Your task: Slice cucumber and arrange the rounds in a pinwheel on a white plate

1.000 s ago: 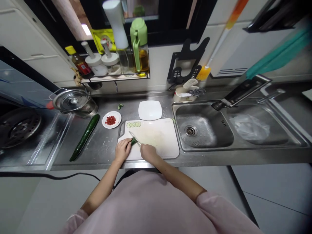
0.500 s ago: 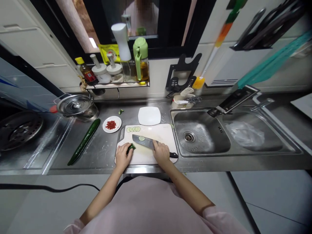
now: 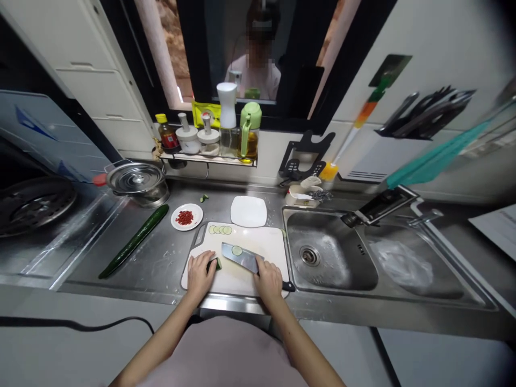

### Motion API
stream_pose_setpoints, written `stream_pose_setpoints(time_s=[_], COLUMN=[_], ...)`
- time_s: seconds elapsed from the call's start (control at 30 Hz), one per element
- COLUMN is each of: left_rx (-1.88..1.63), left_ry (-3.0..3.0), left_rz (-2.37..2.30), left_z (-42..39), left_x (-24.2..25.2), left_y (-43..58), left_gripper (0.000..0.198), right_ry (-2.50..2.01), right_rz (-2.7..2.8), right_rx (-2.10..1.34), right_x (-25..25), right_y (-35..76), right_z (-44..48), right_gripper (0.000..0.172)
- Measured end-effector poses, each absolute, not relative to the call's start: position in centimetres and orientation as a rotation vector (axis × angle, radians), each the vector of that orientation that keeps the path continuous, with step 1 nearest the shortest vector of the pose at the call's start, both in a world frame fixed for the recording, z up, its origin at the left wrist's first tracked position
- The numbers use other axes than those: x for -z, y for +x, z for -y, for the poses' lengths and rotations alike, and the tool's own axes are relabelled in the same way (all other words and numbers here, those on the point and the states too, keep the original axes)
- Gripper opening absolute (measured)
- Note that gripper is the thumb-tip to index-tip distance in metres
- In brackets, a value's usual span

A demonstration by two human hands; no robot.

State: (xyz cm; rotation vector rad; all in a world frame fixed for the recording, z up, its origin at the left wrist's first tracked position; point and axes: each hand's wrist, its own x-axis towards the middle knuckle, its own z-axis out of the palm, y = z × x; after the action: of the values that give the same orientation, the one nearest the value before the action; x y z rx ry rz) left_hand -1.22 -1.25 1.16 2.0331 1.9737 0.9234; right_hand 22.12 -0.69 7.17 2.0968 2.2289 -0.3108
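A short dark-green piece of cucumber [image 3: 218, 264] lies under the closed fingers of my left hand [image 3: 200, 273], on the left part of the white cutting board [image 3: 242, 282]. My right hand [image 3: 269, 278] grips a kitchen knife [image 3: 249, 260] near the join of blade and black handle. The blade lies almost flat over the board, tip to the left, apart from the cucumber piece. One round cucumber slice [image 3: 237, 250] rests on the blade. Several overlapping cucumber slices [image 3: 220, 230] lie in a row at the board's far left edge.
A whole cucumber [image 3: 135, 242] lies on the steel counter at left. Beyond the board are a small plate [image 3: 195, 221] of chopped red bits and a square white plate [image 3: 249, 211]. A lidded pot [image 3: 151, 193] stands at back left; a sink [image 3: 338, 274] is at right.
The view has tilted up, so the counter sits lower in the picture. Both hands keep their holds, and the slice is still on the blade.
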Motion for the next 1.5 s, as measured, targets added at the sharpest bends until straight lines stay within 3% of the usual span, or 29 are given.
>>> stream_pose_setpoints(time_s=[0.83, 1.23, 1.5], left_rx=[-1.044, -0.73, -0.647], left_ry=[1.938, 2.061, 1.883], left_rz=[-1.928, -1.547, -1.634], left_z=[-0.5, -4.2, -6.1], left_x=[-3.8, -6.1, -5.7], left_y=[0.1, 1.6, 3.1], left_gripper=[0.033, 0.011, 0.013], right_ry=[1.918, 1.876, 1.998], right_rz=[-2.314, -2.35, -2.27], right_rx=[0.147, 0.174, 0.166], right_x=[-8.2, -9.0, -8.2], right_y=[22.3, 23.0, 24.1], right_z=[0.4, 1.3, 2.1], right_gripper=[0.05, 0.055, 0.052])
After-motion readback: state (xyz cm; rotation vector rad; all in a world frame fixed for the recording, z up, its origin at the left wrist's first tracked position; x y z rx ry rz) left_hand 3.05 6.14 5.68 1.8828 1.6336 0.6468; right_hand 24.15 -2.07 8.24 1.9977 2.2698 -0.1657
